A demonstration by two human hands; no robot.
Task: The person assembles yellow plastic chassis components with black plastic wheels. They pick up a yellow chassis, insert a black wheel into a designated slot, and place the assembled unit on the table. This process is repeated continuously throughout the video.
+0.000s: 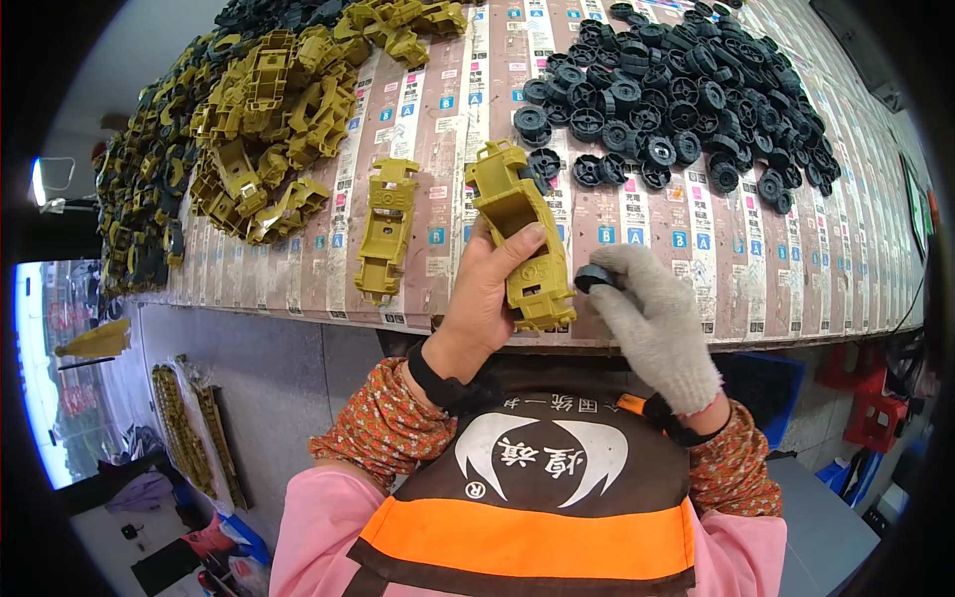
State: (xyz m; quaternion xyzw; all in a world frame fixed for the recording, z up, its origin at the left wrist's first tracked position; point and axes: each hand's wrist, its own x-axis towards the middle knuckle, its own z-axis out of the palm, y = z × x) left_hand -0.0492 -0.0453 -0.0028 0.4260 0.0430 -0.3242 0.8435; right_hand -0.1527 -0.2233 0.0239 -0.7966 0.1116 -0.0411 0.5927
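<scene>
My bare left hand [487, 279] grips an olive-yellow plastic toy car chassis [524, 214] tilted above the table's near edge, thumb pressed on its side. One dark wheel [543, 183] shows at its far right side. Just right of the chassis, my right hand [652, 313], in a grey knit glove, pinches a small black toy wheel [594, 278] between its fingertips. The wheel is close to the chassis's near end; a small gap seems to lie between them. Another olive-yellow chassis [385, 234] lies on the table left of my left hand.
A big pile of black wheels [686, 90] covers the far right of the table [438, 129]. At the far left are heaped olive-yellow chassis [284, 109], with chassis bearing dark wheels [139, 199] beyond them. Red stools [880, 398] stand below the table on the right.
</scene>
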